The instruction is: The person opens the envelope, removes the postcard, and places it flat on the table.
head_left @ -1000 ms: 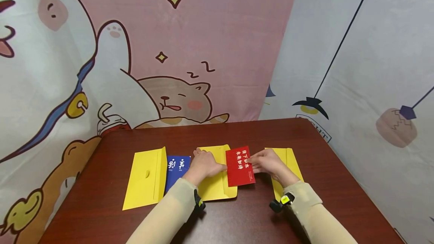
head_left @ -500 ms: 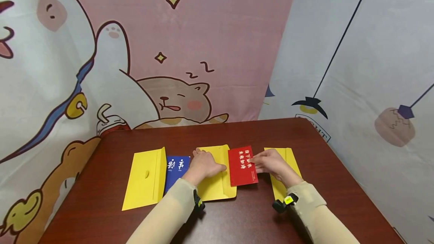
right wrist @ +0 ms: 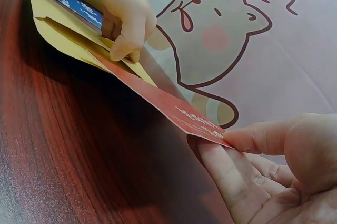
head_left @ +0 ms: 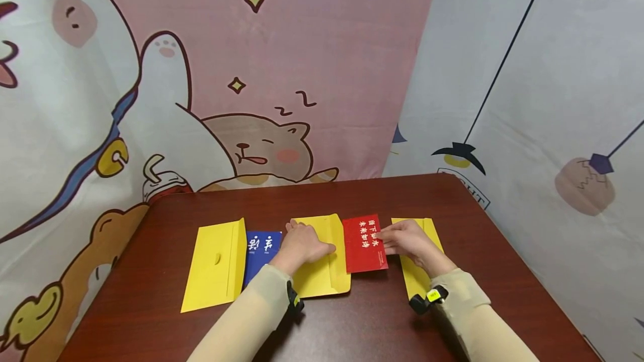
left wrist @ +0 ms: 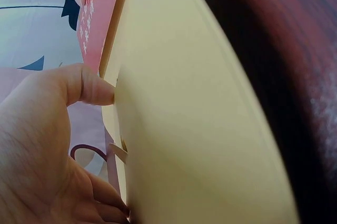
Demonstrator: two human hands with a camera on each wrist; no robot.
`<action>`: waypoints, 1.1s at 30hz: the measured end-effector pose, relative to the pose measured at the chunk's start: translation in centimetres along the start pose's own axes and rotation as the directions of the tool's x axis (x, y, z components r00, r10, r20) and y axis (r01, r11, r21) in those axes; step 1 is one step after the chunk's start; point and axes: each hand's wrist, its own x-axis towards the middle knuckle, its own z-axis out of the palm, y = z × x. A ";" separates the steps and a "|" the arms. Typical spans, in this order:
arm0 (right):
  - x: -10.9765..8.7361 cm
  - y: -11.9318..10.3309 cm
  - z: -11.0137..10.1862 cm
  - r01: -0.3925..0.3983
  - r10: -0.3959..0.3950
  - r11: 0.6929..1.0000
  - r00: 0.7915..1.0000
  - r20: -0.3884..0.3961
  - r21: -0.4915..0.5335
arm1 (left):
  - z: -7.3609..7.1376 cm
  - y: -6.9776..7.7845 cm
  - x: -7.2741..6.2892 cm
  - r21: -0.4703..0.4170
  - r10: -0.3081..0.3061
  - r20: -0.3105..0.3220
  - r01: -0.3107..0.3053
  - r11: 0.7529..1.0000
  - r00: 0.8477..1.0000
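My right hand (head_left: 412, 243) pinches the right edge of a red card (head_left: 358, 253) with white characters, thumb on top and fingers beneath. The card's left edge overlaps the flap side of the middle yellow envelope (head_left: 317, 281); in the right wrist view its far corner lies right at the envelope's gaping mouth. My left hand (head_left: 303, 247) holds that envelope, with the thumb (left wrist: 95, 87) at the edge of the opening and the fingers spread over its upper part. From the left wrist the envelope's panel looks bowed.
Left of the middle envelope lies a blue card (head_left: 260, 253) with white characters, partly covered by my left arm. Beyond it is another yellow envelope (head_left: 208, 267). A third yellow envelope (head_left: 413, 281) lies under my right forearm. Printed cloth walls stand behind the dark wooden table (head_left: 362, 328).
My right hand has drawn the red card a little to the right, so less of it overlaps the middle envelope. My left hand stays in place on the envelope.
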 end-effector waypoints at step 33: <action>-0.5 -0.3 -1.7 -0.002 0.001 0.999 1.000 -0.025 -0.043 | 0.1 -0.3 0.1 0.002 0.007 0.001 -0.007 1.000 1.000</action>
